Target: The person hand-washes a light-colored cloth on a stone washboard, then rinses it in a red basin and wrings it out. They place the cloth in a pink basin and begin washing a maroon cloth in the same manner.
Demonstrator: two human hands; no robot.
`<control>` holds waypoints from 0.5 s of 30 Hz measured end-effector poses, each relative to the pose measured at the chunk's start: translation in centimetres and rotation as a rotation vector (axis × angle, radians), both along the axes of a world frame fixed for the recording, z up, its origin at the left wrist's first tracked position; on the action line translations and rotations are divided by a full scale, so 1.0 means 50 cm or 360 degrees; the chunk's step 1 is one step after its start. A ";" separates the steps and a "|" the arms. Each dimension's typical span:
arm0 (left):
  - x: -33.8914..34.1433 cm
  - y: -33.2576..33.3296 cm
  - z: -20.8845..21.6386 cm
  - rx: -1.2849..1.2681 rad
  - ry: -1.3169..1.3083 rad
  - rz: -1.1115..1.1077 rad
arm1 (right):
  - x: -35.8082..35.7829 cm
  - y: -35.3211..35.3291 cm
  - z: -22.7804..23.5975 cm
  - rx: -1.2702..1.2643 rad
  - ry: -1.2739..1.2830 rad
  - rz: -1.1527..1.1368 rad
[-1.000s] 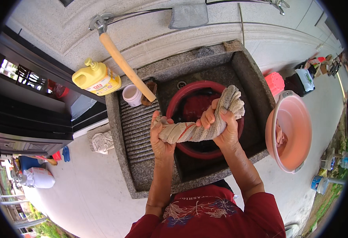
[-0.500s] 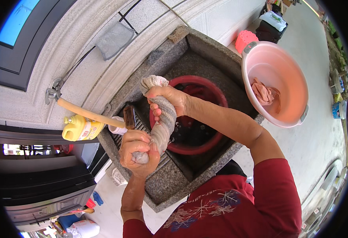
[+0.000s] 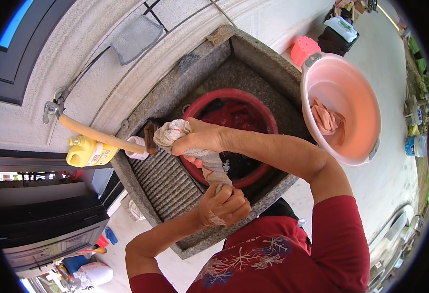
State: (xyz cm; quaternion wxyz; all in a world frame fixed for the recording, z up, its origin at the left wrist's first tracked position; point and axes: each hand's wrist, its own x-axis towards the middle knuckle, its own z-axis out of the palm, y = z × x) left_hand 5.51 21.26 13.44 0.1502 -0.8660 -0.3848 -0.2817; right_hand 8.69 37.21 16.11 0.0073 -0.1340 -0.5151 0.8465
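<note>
A wet grey-and-white cloth (image 3: pixel 205 161) is twisted tight between my two hands above a stone sink (image 3: pixel 268 53). My right hand (image 3: pixel 199 136) is closed round its upper part, and a bunched end sticks out past the thumb. Lower and nearer to me, my left hand (image 3: pixel 224 206) grips the other end in a fist. Behind the cloth sits a red basin (image 3: pixel 271 117) holding dark water and dark red fabric (image 3: pixel 236 115). My right forearm hides part of the basin. The sink's ribbed washboard (image 3: pixel 163 183) lies left of the cloth.
A wooden brush (image 3: pixel 150 138) and a white container (image 3: pixel 136 147) stand by the washboard. Across the sink's left corner runs a tan hose (image 3: pixel 94 134) from a tap, beside a yellow jug (image 3: pixel 90 152). To the right is a pink tub (image 3: pixel 366 97) with peach cloth (image 3: pixel 325 117) inside.
My left hand has swung right and toward my body, turning with the cloth's lower end. My right hand has moved slightly left and nearer. More of the washboard shows.
</note>
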 end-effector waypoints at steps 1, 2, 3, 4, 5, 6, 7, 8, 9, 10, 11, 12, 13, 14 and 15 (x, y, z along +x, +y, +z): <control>0.008 0.001 -0.009 -0.0030 0.0053 0.0034 | -0.004 -0.001 0.001 0.0050 -0.0034 -0.0025; 0.015 0.013 -0.014 -0.0035 0.0117 0.0086 | -0.005 0.002 0.006 0.0109 -0.0060 -0.0026; 0.023 0.025 -0.020 -0.0043 0.0180 0.0126 | -0.006 0.006 0.006 0.0169 -0.0084 -0.0024; 0.030 0.039 -0.020 -0.0097 0.0193 0.0177 | -0.006 0.013 -0.004 0.0150 -0.0068 -0.0082; 0.039 0.052 -0.021 -0.0146 0.0194 0.0221 | -0.003 0.023 -0.014 0.0131 -0.0115 -0.0186; 0.047 0.064 -0.030 -0.0133 0.0195 0.0275 | 0.001 0.028 -0.018 0.0135 -0.0179 -0.0273; 0.055 0.077 -0.046 -0.0116 0.0197 0.0332 | 0.002 0.032 -0.029 0.0069 -0.0164 -0.0337; 0.061 0.086 -0.064 -0.0101 0.0190 0.0381 | 0.004 0.030 -0.044 0.0036 -0.0151 -0.0408; 0.064 0.090 -0.076 -0.0132 0.0257 0.0450 | 0.004 0.031 -0.052 0.0093 -0.0166 -0.0408; 0.075 0.098 -0.090 -0.0158 0.0301 0.0491 | 0.010 0.034 -0.069 0.0131 -0.0205 -0.0461; 0.083 0.102 -0.105 -0.0196 0.0354 0.0540 | 0.011 0.033 -0.086 0.0160 -0.0235 -0.0505; 0.092 0.109 -0.132 -0.0204 0.0359 0.0564 | 0.013 0.033 -0.092 0.0217 -0.0289 -0.0488; 0.102 0.115 -0.157 -0.0250 0.0425 0.0618 | 0.015 0.034 -0.099 0.0268 -0.0341 -0.0473; 0.109 0.119 -0.174 -0.0295 0.0499 0.0657 | 0.017 0.031 -0.103 0.0320 -0.0385 -0.0474; 0.116 0.123 -0.190 -0.0340 0.0573 0.0691 | 0.018 0.026 -0.109 0.0387 -0.0374 -0.0438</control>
